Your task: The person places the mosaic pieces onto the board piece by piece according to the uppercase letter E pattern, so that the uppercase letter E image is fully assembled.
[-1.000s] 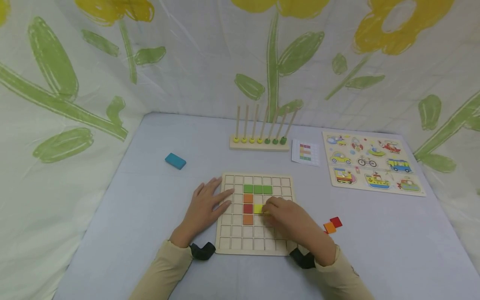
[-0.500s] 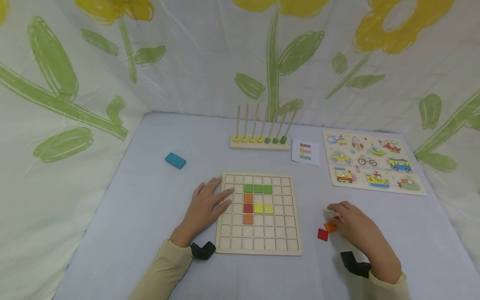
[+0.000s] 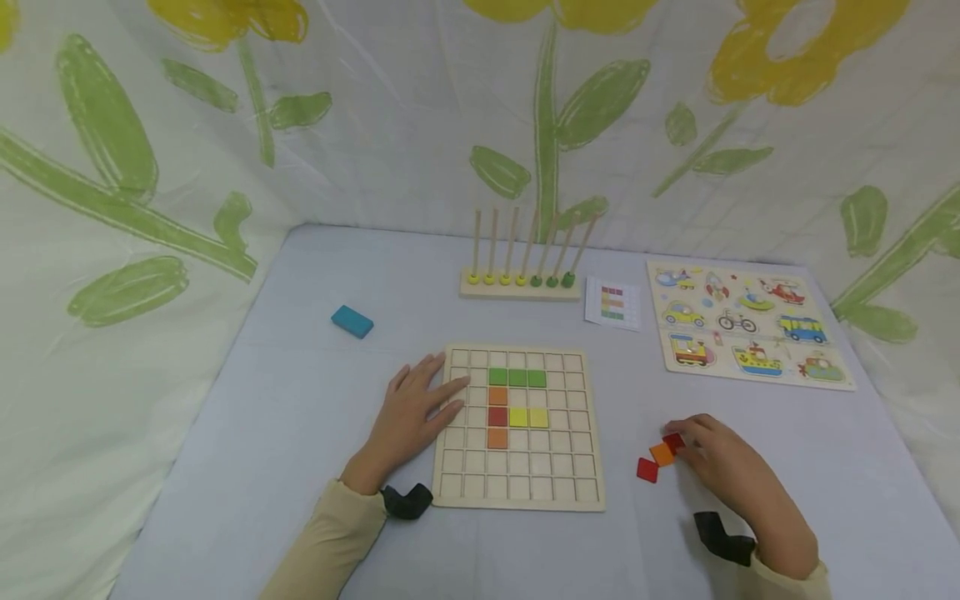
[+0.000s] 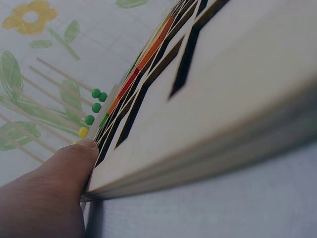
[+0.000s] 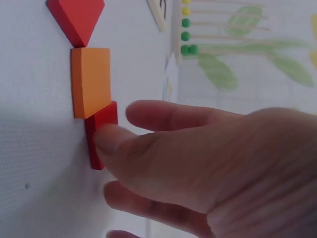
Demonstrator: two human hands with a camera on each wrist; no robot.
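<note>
My left hand [image 3: 412, 408] rests with spread fingers on the left edge of a wooden grid board [image 3: 519, 507]. The left wrist view shows its thumb [image 4: 74, 163] at the board's edge. On the grid lie a row of green tiles [image 3: 517, 378], two orange tiles [image 3: 498, 396], a red tile [image 3: 498, 417] and two yellow tiles [image 3: 528, 417]. To the right, my right hand [image 3: 723, 462] reaches over a loose red tile [image 5: 105, 119], its thumb overlapping it and the index finger apart. An orange tile [image 5: 94, 82] and another red tile [image 5: 77, 17] lie beside it.
Behind the board stands a peg rack [image 3: 519, 290] with yellow and green beads. A pattern card [image 3: 612, 304] lies near it. A vehicle puzzle [image 3: 753, 325] is at the right back, and a blue block [image 3: 352, 322] at the left.
My right hand has left a yellow tile on the board, moved right to the loose tiles, and shifted slightly farther right around the red one. My left hand has stayed in place.
</note>
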